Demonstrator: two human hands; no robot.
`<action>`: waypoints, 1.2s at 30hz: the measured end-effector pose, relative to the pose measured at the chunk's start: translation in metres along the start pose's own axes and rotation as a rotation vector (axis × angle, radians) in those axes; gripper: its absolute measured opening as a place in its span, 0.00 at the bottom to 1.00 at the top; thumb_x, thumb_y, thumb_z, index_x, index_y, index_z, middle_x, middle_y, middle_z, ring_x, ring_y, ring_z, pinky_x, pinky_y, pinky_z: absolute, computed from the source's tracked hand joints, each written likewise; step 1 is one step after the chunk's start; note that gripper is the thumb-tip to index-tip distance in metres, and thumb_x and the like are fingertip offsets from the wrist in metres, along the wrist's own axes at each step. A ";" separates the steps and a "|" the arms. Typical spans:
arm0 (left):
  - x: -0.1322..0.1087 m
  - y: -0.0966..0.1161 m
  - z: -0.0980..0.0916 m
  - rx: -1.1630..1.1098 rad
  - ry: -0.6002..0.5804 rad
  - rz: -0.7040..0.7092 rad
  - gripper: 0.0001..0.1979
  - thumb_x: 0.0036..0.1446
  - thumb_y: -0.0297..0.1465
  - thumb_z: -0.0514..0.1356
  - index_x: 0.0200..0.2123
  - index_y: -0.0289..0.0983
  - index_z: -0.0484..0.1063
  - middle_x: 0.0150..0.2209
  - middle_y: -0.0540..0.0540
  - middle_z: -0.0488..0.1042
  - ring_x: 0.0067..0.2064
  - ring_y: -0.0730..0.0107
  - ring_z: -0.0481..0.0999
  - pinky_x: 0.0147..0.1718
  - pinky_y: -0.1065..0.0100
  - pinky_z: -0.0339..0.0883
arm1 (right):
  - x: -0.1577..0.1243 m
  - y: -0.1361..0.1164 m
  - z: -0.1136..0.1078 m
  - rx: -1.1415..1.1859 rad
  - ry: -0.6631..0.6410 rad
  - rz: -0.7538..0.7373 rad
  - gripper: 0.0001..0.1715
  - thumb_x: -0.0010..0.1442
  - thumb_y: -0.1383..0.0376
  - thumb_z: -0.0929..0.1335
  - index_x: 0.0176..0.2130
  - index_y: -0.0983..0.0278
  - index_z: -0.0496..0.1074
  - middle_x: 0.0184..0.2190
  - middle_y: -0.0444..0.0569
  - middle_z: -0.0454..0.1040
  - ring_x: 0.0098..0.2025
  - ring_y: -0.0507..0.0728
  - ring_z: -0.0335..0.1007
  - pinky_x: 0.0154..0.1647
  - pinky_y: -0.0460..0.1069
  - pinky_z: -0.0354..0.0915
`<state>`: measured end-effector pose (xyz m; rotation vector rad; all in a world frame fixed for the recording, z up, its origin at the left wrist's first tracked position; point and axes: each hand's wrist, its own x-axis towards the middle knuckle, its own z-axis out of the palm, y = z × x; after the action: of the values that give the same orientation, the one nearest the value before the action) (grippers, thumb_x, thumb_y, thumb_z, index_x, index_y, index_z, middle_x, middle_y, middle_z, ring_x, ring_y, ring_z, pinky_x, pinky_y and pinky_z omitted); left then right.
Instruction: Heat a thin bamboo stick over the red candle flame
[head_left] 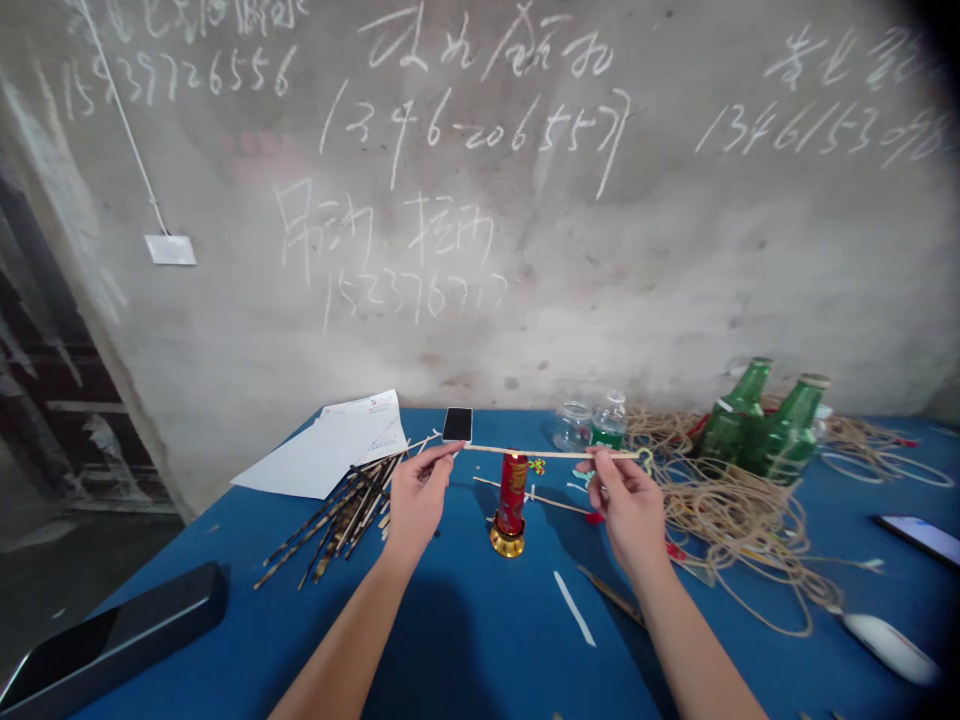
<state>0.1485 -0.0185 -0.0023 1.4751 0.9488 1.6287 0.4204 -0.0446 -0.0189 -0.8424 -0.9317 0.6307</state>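
My left hand [417, 492] and my right hand [628, 497] each pinch one end of a thin pale stick [540, 453]. They hold it level just above a red candle [513, 494] that stands upright in a gold holder [508, 541] on the blue table [465, 640]. The middle of the stick passes right over the candle's top. A small yellow-green loop shows at the stick's right end, by my right fingers.
A pile of dark and pale sticks [341, 515] lies left of the candle, white papers [330, 448] and a phone [457, 424] behind. Coiled cord [739, 510], green bottles [761, 420] and clear jars [574, 424] sit right. A dark case [112, 640] lies front left.
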 end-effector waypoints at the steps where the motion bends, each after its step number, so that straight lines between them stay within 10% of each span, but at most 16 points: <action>1: 0.000 0.000 0.000 0.000 0.002 0.001 0.18 0.63 0.40 0.63 0.47 0.36 0.86 0.24 0.50 0.65 0.25 0.73 0.59 0.23 0.71 0.52 | 0.000 0.000 0.000 0.001 -0.001 0.002 0.26 0.60 0.46 0.77 0.43 0.65 0.81 0.34 0.53 0.80 0.19 0.47 0.60 0.16 0.44 0.52; 36: -0.001 0.009 0.000 0.013 0.095 -0.022 0.17 0.61 0.39 0.63 0.45 0.35 0.87 0.21 0.52 0.64 0.23 0.76 0.55 0.22 0.72 0.47 | -0.002 0.001 0.003 -0.051 -0.052 -0.047 0.24 0.60 0.47 0.77 0.42 0.64 0.81 0.32 0.52 0.80 0.19 0.48 0.61 0.17 0.46 0.54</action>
<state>0.1480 -0.0239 0.0052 1.4014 1.0257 1.6927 0.4168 -0.0445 -0.0192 -0.8504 -1.0161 0.5925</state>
